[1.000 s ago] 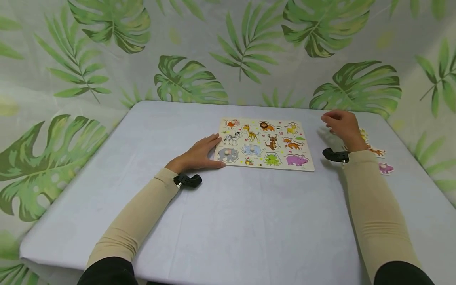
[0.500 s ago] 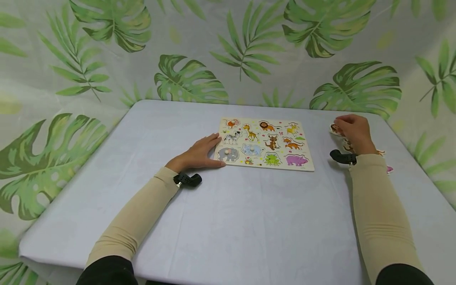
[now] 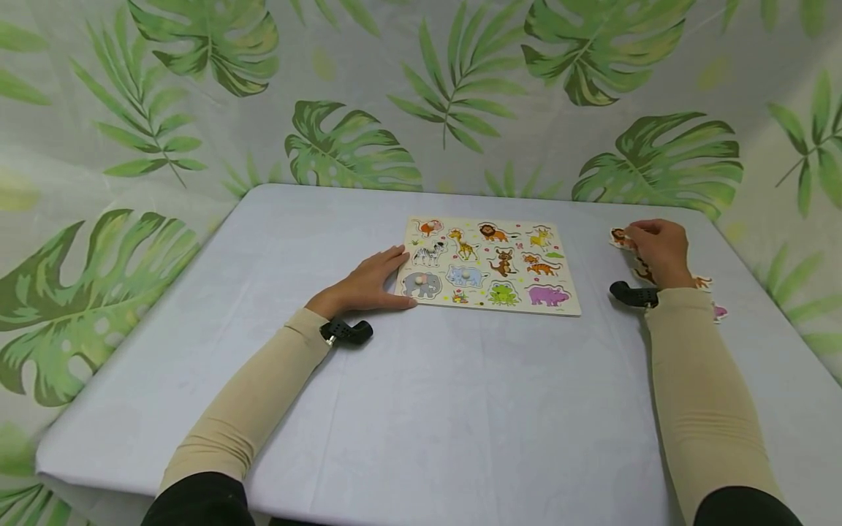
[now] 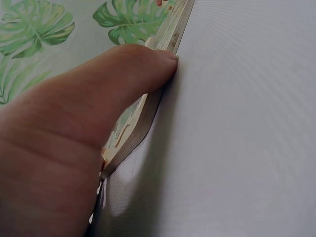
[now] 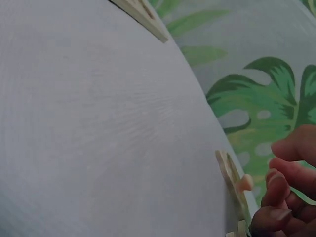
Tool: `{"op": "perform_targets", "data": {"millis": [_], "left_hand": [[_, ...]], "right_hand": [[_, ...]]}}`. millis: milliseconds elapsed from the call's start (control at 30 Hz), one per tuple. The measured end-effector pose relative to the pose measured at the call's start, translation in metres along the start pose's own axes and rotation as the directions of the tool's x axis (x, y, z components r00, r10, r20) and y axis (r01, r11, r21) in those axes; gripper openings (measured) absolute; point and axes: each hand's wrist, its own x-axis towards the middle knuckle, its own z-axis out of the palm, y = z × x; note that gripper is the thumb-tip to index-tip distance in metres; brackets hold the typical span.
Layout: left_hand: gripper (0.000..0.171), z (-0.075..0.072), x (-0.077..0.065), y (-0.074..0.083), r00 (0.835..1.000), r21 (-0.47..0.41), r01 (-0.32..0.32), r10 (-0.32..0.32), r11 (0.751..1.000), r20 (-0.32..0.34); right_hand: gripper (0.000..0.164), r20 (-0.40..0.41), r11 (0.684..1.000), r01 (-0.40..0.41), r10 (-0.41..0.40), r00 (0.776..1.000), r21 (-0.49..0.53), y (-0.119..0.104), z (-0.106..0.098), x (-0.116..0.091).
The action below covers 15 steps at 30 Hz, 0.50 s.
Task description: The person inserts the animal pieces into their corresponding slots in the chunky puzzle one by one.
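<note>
A wooden animal peg puzzle board (image 3: pixel 483 252) lies flat on the table. My left hand (image 3: pixel 368 281) touches its near left corner, thumb at the near edge, fingers along the left side. In the left wrist view the thumb (image 4: pixel 108 89) rests on the board's edge. Knobbed elephant (image 3: pixel 421 283) and blue animal (image 3: pixel 465 277) pieces sit in the board. My right hand (image 3: pixel 661 252) hovers at the loose pieces, fingertips close to the lion piece (image 3: pixel 618 237). In the right wrist view its curled fingers show nothing between them, beside a knobbed piece (image 5: pixel 231 180).
Partly hidden by the right hand and sleeve are a brown piece (image 3: pixel 643 272), an orange striped piece (image 3: pixel 703 282) and a purple piece (image 3: pixel 720 313). A white cloth covers the table (image 3: pixel 421 409). Behind hangs a leaf-patterned curtain (image 3: pixel 460 168).
My right hand has moved right and toward me, over the loose pieces, and has slowed. The lion piece now shows at its fingertips. The left hand and board have not moved.
</note>
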Motion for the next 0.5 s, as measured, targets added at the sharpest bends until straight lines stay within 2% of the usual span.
{"op": "perform_targets", "data": {"millis": [333, 500], "left_hand": [[0.100, 0.0010, 0.0004, -0.0013, 1.000, 0.003, 0.001, -0.001, 1.000, -0.005], [0.099, 0.0001, -0.0005, 0.0007, 1.000, 0.002, 0.010, -0.010, 1.000, -0.004]], "right_hand": [[0.052, -0.051, 0.997, -0.060, 0.057, 0.997, -0.052, 0.0052, 0.0044, 0.0008], [0.051, -0.053, 0.995, -0.090, 0.088, 0.995, -0.033, 0.0094, 0.0065, 0.0039]]}}
